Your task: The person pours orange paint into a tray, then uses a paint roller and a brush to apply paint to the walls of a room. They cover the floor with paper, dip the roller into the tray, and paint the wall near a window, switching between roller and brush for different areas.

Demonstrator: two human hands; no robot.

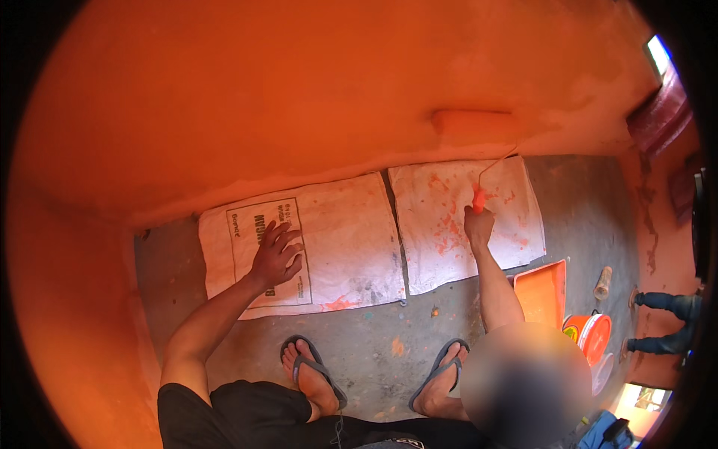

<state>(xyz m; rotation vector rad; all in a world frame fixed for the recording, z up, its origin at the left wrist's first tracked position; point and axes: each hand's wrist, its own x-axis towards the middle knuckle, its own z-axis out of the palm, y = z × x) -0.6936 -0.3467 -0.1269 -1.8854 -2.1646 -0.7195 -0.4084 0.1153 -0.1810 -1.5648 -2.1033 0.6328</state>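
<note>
My right hand is closed round the orange handle of a paint roller. The roller's orange sleeve lies against the orange wall, low down, above the floor sacks. My left hand hangs with its fingers spread and nothing in it, over the left woven sack, which bears printing. The right woven sack lies beside it below the roller and is spattered with orange paint.
Right of my feet stand an orange paint tray, a paint bucket and a clear container. A cylindrical object lies on the concrete floor. At the far right another person's legs show. A blurred round patch hides part of the lower right.
</note>
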